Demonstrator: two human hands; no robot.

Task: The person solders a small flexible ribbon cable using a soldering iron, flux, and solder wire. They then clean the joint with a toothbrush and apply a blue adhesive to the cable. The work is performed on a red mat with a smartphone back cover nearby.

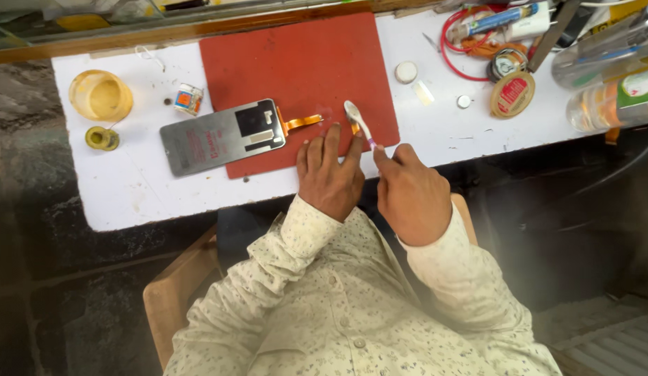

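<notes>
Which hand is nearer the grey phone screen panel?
Left. The left hand rests flat just right of the phone screen panel; the right hand, holding a small brush, is farther right.

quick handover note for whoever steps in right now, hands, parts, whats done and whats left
Left hand: flat on the red mat, holding nothing.
Right hand: fingers pinch a toothbrush, bristle end over the mat beside the orange flex cable.
Phone screen: back side up, half on the mat, half on the white bench.
Done: screen laid out, brush in hand.
Left: whether the cable has been brushed cannot be told.
</notes>
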